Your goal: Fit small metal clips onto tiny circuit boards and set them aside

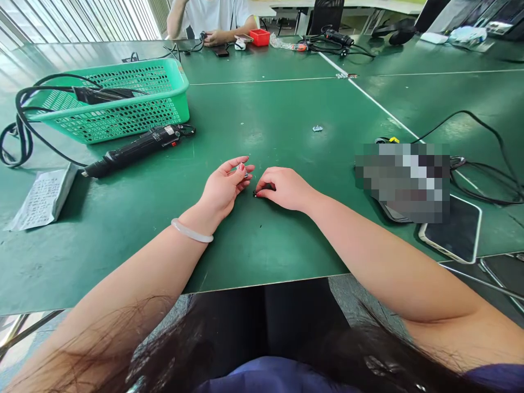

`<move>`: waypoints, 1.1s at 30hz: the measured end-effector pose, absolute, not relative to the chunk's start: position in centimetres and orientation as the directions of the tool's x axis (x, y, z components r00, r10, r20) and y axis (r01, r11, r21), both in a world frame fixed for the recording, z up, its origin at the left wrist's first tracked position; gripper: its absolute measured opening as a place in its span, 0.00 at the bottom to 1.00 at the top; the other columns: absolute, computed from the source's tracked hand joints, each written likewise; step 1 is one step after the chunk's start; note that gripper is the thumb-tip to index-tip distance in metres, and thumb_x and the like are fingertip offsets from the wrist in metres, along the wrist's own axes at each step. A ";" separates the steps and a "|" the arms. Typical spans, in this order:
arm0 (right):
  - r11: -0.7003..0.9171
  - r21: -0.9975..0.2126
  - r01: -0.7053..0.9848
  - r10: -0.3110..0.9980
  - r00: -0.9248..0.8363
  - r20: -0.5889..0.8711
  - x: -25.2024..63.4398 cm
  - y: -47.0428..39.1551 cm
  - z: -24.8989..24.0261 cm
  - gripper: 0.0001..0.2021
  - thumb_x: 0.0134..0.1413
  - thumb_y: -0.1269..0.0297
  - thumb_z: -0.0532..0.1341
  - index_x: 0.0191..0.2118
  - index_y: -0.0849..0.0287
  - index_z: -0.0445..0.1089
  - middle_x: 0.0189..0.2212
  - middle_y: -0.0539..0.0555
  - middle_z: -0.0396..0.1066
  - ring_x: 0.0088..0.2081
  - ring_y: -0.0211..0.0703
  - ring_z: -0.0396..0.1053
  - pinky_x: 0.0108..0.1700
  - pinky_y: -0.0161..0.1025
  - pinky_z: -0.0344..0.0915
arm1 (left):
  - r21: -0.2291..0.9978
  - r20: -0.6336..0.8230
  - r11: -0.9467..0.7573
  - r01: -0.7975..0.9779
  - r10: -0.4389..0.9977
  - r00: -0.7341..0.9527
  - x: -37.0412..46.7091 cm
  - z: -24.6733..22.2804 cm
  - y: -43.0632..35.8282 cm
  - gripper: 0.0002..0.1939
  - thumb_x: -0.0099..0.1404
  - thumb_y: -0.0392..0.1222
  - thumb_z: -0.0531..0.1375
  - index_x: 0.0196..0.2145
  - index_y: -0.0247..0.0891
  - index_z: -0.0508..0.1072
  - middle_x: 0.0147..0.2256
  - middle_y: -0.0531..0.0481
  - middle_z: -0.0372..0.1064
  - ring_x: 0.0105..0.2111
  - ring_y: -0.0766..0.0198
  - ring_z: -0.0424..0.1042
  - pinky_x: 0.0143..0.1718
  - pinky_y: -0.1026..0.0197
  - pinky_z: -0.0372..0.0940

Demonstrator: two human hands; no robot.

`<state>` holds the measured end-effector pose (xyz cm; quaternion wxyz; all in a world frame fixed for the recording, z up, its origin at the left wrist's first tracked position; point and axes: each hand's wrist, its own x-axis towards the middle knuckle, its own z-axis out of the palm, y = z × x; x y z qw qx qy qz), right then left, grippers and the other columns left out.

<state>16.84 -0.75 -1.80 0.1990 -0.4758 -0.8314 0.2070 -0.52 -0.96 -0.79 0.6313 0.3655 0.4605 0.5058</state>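
Note:
My left hand [225,183] is raised just over the green table [262,251], thumb and fingers closed on a small shiny metal piece [246,174], too small to name. Close beside it, my right hand [284,187] rests at the tabletop. Its fingertips pinch a tiny black part [255,194] whose kind I cannot make out. The two hands are slightly apart. Farther off on the table lies a small silvery piece [317,129]. A black dark speck [261,226] sits nearer the table's front edge.
To the left are a green plastic basket [135,112] with cables, a black electric screwdriver [141,148] and a folded paper [43,196]. A phone [454,229] and a blurred-out object [403,183] lie right. Across the table, a person [216,22] sits near a red tray [259,37].

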 end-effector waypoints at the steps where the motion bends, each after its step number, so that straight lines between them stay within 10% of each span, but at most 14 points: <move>1: 0.460 -0.532 0.711 0.875 -0.463 0.139 16.9 -0.7 -1.9 0.04 0.58 0.69 0.66 0.34 0.58 0.80 0.34 0.53 0.74 0.37 0.41 0.68 0.41 0.40 0.61 | 0.927 -0.213 0.223 -0.301 0.975 0.066 -0.5 -0.8 -1.0 0.07 0.69 0.32 0.60 0.42 0.36 0.76 0.36 0.49 0.76 0.31 0.73 0.72 0.41 0.65 0.67; 18: 0.221 -0.853 0.472 0.975 -0.128 0.182 17.7 -1.0 -1.0 0.07 0.56 0.65 0.64 0.32 0.59 0.78 0.28 0.52 0.78 0.29 0.39 0.69 0.38 0.41 0.65 | 0.926 -0.224 0.277 -0.255 0.950 0.218 -0.4 -0.4 -1.5 0.17 0.58 0.21 0.62 0.44 0.32 0.77 0.38 0.48 0.77 0.37 0.67 0.78 0.58 0.54 0.68; 33: 0.327 -0.844 0.424 0.943 -0.207 0.262 17.0 -1.5 -1.4 0.11 0.56 0.70 0.61 0.39 0.58 0.81 0.36 0.53 0.79 0.32 0.39 0.71 0.43 0.42 0.69 | 0.966 -0.127 0.167 -0.197 0.971 0.203 -0.3 -0.8 -1.7 0.18 0.53 0.27 0.69 0.43 0.33 0.78 0.37 0.48 0.77 0.37 0.67 0.75 0.56 0.54 0.66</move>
